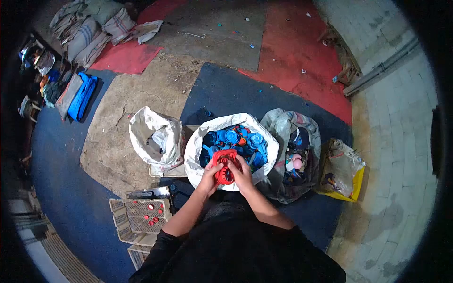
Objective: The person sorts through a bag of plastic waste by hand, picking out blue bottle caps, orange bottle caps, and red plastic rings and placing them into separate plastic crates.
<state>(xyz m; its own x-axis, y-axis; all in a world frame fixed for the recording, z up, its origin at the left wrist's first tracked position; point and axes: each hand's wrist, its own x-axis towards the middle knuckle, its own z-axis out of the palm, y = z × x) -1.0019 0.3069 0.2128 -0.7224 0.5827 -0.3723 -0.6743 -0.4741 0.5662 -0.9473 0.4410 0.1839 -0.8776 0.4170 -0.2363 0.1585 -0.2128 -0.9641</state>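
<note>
In the head view both my hands grip a red plastic piece (227, 154), oblong with rounded ends and a dark, ridged hollow in its middle. My left hand (209, 178) is closed on its left edge, and my right hand (242, 175) on its right edge, thumbs on top. The piece's exact kind cannot be made out. Right beneath it stands a white woven sack (194, 152) with a rolled-open mouth. Inside lie many blue plastic parts (231, 137), mixed with a few red or orange ones.
Left is a smaller white sack (137, 128); right are a grey sack (278, 123) of mixed items and a yellow container (357, 185) lined with plastic. A beige crate (137, 218) holds several red caps. Filled sacks (85, 40) lie far left; a wall (391, 141) runs along the right.
</note>
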